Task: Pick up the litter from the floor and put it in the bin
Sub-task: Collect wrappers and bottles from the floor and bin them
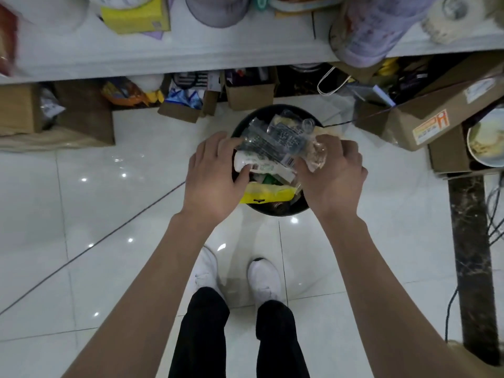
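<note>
Against white floor tiles [81,214], wrappers [272,144] are clutched over the bin [274,107] by left grip [215,173] and right grip [335,173] for dropping.

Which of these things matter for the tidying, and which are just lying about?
Part of the job: left hand holding a white bottle, right hand holding a clear wrapper, black bin under them, yellow packet in it.
Just lying about: cardboard box, plate, shelf.

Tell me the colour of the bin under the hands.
The bin is black, shown best in the head view.
</note>
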Tool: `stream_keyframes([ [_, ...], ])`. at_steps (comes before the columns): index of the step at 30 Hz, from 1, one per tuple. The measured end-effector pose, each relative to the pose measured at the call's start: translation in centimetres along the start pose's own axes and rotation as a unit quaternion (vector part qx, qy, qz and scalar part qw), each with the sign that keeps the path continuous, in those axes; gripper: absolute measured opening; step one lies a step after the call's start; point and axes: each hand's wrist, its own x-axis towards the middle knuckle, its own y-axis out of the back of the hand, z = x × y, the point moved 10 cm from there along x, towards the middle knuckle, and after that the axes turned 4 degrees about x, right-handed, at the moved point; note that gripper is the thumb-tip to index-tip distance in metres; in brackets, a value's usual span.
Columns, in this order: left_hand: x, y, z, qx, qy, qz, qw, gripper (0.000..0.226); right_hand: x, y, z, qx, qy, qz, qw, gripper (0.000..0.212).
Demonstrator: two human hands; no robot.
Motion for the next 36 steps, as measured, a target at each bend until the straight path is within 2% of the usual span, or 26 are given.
stream_keyframes([
  [8,-4.4,7.9,0.8,-0.014,0.028,0.016,0.999,0.044,-2.9,6.2,-4.3,0.002,0.035,0.010,0.999,0.046],
  [11,-7.8,11.2,-0.5,-0.008,0.057,0.026,0.998,0.046,-4.3,7.1,-7.1,0.013,0.055,-0.035,0.998,0.050],
  [16,-14.8,17.3,-4.6,-0.001,0.142,0.068,0.988,0.048,-8.2,7.8,-14.5,0.009,0.147,-0.091,0.985,0.049],
  [23,-26.8,23.4,-12.9,-0.015,0.270,0.141,0.952,0.048,-17.9,4.0,-26.8,0.039,0.309,-0.196,0.930,0.048],
  [36,-53.4,25.9,-29.8,-0.070,0.473,0.206,0.854,0.049,-44.9,-9.2,-41.5,0.006,0.460,-0.327,0.826,0.047],
])
